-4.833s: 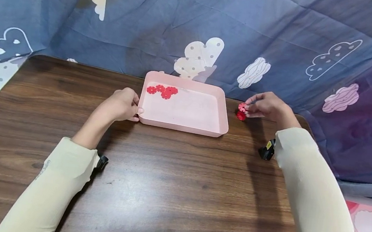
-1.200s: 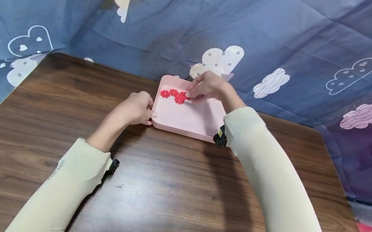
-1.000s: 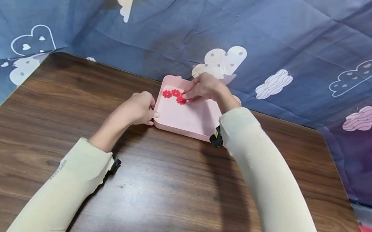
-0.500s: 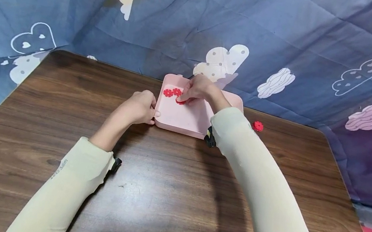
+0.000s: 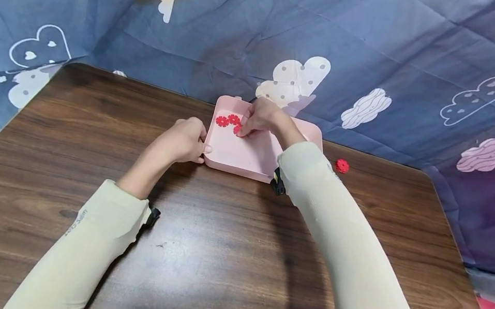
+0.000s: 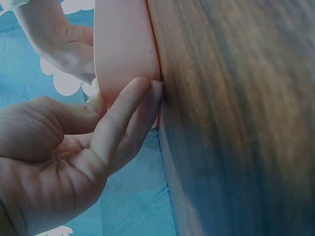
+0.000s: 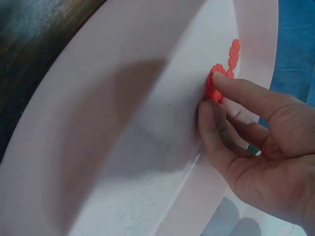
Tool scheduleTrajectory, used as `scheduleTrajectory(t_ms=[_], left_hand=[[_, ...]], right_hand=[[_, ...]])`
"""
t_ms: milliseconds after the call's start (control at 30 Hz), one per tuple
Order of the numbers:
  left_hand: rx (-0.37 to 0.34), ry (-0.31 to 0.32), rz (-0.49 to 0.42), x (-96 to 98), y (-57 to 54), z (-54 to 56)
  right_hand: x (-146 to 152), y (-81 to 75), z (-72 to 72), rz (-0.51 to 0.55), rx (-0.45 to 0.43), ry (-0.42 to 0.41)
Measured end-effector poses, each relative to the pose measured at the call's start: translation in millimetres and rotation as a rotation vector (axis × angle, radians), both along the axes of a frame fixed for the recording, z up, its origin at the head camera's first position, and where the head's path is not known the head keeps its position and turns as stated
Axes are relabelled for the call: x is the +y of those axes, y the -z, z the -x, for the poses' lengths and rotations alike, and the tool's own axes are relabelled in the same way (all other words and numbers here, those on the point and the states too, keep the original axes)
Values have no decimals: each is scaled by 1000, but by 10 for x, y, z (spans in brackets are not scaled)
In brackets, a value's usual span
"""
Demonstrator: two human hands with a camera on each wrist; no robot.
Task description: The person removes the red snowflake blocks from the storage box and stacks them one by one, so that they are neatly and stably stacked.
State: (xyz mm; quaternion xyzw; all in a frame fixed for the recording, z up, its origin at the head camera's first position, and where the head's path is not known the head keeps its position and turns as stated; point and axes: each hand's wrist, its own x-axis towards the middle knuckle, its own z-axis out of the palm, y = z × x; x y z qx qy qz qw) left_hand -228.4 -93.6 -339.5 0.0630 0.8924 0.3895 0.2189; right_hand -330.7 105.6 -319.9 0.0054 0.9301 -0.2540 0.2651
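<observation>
A shallow pink tray [image 5: 239,160] stands near the back edge of the table. My left hand [image 5: 186,138] grips its near left corner, thumb over the rim and fingers against the outer wall, as the left wrist view shows on the tray wall [image 6: 125,44]. Inside the tray, my right hand [image 5: 263,117] pinches a red snowflake disc [image 7: 215,84] between thumb and fingertips, low over the tray floor. Two more red discs [image 5: 222,121] lie beside it toward the left wall. The right hand covers part of the tray's back side.
Another red snowflake disc [image 5: 342,166] lies on the wooden table [image 5: 217,244] to the right of the tray. A blue cloth [image 5: 198,28] with cloud prints hangs right behind the table's back edge.
My right hand has gone from the discs right of the tray to the discs inside it, then slightly left and nearer. One disc now shows on the table. My left hand keeps its grip.
</observation>
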Motion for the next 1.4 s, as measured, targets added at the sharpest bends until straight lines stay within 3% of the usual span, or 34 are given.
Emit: scheduleTrajectory(t_ms=[200, 433, 767, 1033, 1400], left_hand=[[-16, 4, -1, 19, -22, -9], [-50, -5, -34, 55, -24, -40], [-16, -1, -39, 58, -2, -62], [-8, 2, -44, 47, -7, -67], [-18, 0, -61, 18, -10, -50]], right_hand=[[34, 2, -11, 37, -25, 25], [100, 21, -54, 60, 14, 15], [231, 15, -111, 92, 45, 9], [383, -119, -148, 196, 53, 69], [664, -330, -193, 223, 26, 104]])
